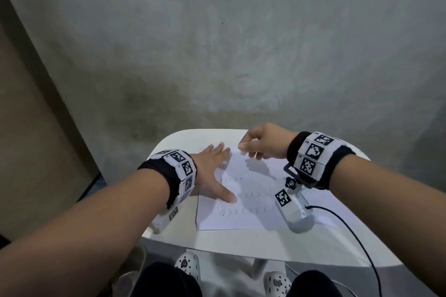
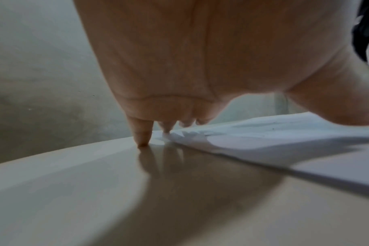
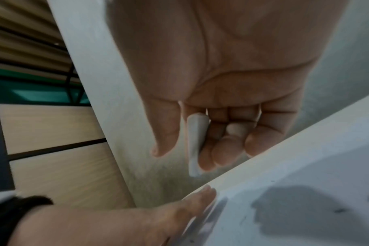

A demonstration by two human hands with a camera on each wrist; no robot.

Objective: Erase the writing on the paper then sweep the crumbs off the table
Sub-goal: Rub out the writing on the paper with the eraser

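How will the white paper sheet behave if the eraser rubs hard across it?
The white paper sheet is probably thin and floppy: its far corner looks rumpled in the left wrist view. It lies loose on the smooth white table, so it would likely slide or buckle unless pinned. The left hand presses flat on its left edge; the right hand pinches the small white eraser.

A stained grey concrete wall [image 1: 241,43] at twelve o'clock; white patterned clogs [image 1: 187,264] on the floor at six.
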